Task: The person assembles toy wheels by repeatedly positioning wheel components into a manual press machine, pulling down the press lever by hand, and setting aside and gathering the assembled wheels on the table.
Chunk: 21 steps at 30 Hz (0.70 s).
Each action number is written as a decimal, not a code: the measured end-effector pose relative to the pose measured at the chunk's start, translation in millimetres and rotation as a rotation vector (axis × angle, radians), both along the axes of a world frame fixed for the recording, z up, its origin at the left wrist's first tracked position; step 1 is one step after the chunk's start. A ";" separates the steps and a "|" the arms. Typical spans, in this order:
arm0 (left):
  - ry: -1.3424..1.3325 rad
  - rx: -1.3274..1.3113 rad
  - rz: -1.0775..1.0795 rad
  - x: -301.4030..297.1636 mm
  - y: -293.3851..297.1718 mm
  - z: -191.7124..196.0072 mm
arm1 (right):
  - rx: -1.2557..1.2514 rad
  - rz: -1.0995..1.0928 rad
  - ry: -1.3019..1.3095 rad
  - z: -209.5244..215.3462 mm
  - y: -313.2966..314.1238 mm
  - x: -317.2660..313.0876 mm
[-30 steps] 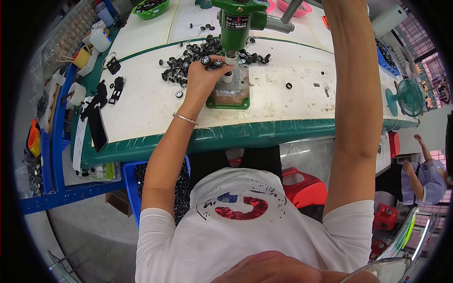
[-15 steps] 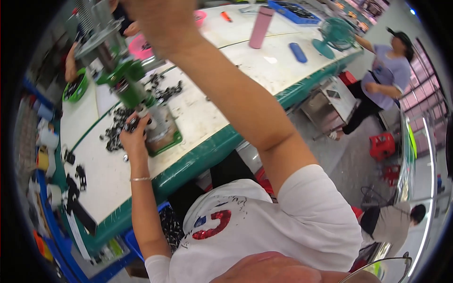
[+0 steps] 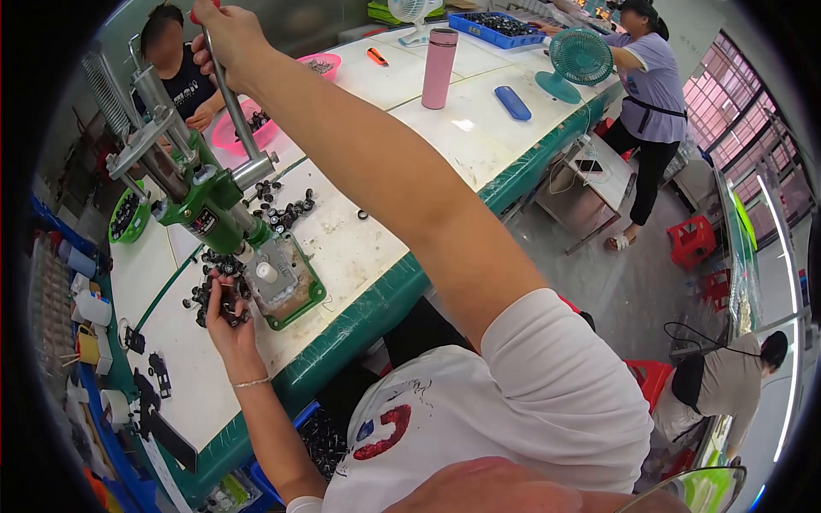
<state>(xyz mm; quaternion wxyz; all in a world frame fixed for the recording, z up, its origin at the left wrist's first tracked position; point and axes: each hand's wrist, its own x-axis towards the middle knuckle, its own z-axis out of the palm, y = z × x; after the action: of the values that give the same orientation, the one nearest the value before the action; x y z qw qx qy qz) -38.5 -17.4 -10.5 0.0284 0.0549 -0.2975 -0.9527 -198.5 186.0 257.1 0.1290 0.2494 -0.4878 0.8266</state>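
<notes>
A green hand press [image 3: 205, 209] stands on the table at the left, its metal lever [image 3: 229, 103] slanting up toward the top of the view. My right hand [image 3: 235, 47] is closed around the lever's upper end, by its red knob. Low beside the press base, my left hand [image 3: 229, 329] has its fingers curled around small black wheel-like parts, partly hidden by the fingers. A white round post [image 3: 267, 272] stands on the press's base plate [image 3: 295, 295], just right of my left fingertips, with nothing on it. Loose black wheels [image 3: 286, 214] lie in heaps behind and left of the press.
A green basket [image 3: 130, 218] and pink basins [image 3: 244, 128] hold small parts. A pink bottle [image 3: 440, 68], a blue case [image 3: 512, 103] and a green fan [image 3: 580, 64] stand farther right. One person sits across the table; others are at the right. A black parts tub [image 3: 321, 440] is below.
My left hand has moved from the press's white post down and left to the heap. My right hand, blurred before, now shows on the lever. The whole view has shifted.
</notes>
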 end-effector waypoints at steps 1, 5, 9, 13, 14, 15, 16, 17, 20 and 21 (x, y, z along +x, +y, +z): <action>-0.004 0.071 -0.017 0.9 -5.2 1.3 | -0.003 -0.012 -0.033 -9.5 0.0 -3.7; 0.045 0.238 -0.020 10.1 -31.0 1.7 | 0.018 0.001 -0.146 -65.6 22.4 4.0; 0.062 0.237 0.026 21.5 -51.9 0.0 | 0.219 -0.073 -0.303 -139.8 57.8 24.6; -0.023 0.238 0.136 30.6 -61.9 -4.4 | 0.291 -0.110 -0.483 -190.8 84.5 53.3; -0.005 0.237 0.123 32.9 -67.5 -9.0 | 0.290 -0.109 -0.483 -200.4 86.1 58.1; -0.004 0.236 0.126 35.2 -68.3 -10.4 | 0.300 -0.110 -0.499 -207.5 87.3 62.2; -0.013 0.250 0.130 37.5 -68.3 -11.0 | 0.310 -0.111 -0.515 -214.4 88.4 65.6; -0.022 0.263 0.133 39.6 -68.3 -11.7 | 0.308 -0.108 -0.515 -221.0 89.8 68.9; 0.003 0.260 0.090 44.1 -70.1 -19.5 | 0.329 -0.004 -0.528 -230.0 89.0 81.9; 0.004 0.257 0.092 45.7 -69.0 -20.7 | 0.326 -0.002 -0.527 -232.3 88.9 85.8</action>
<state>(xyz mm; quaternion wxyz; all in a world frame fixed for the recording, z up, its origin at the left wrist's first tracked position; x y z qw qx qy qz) 7.2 -86.4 -31.2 0.0653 0.0695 -0.1699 -0.9808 -112.7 275.0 24.7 -0.0429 0.0435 -0.6309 0.7735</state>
